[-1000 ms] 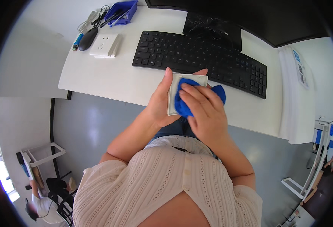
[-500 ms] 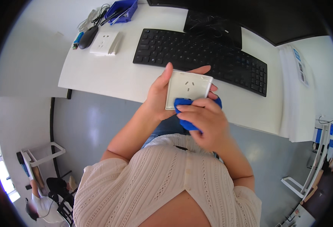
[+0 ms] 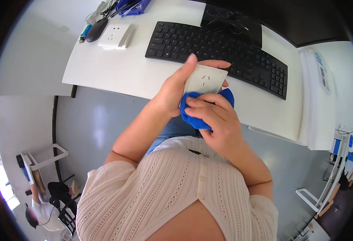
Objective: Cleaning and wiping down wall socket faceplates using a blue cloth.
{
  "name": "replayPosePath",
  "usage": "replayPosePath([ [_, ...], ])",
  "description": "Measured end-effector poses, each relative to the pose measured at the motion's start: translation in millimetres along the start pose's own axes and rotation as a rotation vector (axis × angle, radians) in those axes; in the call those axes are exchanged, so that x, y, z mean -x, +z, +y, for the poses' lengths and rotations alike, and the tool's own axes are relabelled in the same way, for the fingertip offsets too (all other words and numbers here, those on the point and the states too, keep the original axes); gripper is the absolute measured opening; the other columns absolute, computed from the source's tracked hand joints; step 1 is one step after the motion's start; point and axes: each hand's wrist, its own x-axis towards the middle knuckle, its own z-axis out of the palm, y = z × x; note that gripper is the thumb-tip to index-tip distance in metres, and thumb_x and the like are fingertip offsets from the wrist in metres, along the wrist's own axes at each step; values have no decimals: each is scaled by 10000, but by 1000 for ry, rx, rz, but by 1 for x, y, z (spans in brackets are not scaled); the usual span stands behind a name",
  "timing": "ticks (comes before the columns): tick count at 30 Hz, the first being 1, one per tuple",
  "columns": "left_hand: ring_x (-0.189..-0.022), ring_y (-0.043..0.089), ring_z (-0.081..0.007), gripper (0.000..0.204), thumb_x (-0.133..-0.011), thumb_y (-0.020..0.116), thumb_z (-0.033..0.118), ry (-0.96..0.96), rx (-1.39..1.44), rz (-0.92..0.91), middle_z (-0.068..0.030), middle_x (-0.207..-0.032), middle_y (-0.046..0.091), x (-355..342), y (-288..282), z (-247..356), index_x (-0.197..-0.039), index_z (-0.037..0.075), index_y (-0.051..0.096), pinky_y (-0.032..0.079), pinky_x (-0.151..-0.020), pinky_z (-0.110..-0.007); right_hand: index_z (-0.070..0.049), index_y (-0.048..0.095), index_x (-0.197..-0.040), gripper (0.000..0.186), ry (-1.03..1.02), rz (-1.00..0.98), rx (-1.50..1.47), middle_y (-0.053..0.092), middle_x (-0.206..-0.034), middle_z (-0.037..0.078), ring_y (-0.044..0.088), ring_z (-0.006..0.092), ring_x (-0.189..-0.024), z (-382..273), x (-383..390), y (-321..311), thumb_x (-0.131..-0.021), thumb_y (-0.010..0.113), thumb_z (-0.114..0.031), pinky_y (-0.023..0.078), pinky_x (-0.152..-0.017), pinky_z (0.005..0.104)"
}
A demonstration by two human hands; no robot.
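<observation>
My left hand (image 3: pixel 175 89) grips a square white wall socket panel (image 3: pixel 205 78), thumb along its left edge and fingers behind it. The panel's face with its three slots is turned up toward me, slightly tilted. In my right hand (image 3: pixel 217 118) a blue cloth (image 3: pixel 195 115) is pinched and pressed on the panel's lower edge, covering its near left corner. Part of the cloth sticks out beyond my right fingers. Both hands are just in front of the desk's near edge, below the black keyboard (image 3: pixel 216 54).
On the white desk (image 3: pixel 124 76) a stack of white socket panels (image 3: pixel 115 35) lies beside a black mouse (image 3: pixel 97 30), with a blue bin (image 3: pixel 136 7) behind. A monitor stand (image 3: pixel 230 24) rises beyond the keyboard. White sheets or boards (image 3: pixel 316 100) stand at right. Another person (image 3: pixel 48 215) sits far left.
The panel has tilted and shifted a little up and right with my left hand. The blue cloth has moved left over the panel's lower edge and covers more of it.
</observation>
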Motion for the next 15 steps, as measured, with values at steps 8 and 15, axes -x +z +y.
replayPosePath([
  [8, -1058, 616, -205, 771, -999, 279, 604, -219, -153, -28, -142, -1166, 634, 0, 6, -8, -1368, -43, 476, 508, -906, -303, -66, 662, -857, 208, -159, -170, 136, 688, -956, 15, 610, 210, -924, 20, -1, -31, -659, 701, -19, 509, -790, 323],
  [15, -1040, 656, -276, 832, -986, 218, 636, -231, 102, -113, -199, -1141, 653, -4, -11, 9, -1386, -58, 442, 541, -901, -383, -72, 648, -922, 384, 124, 193, 282, 678, -1030, 40, 602, 279, -980, 25, 10, -61, -570, 656, 80, 493, -826, 389],
])
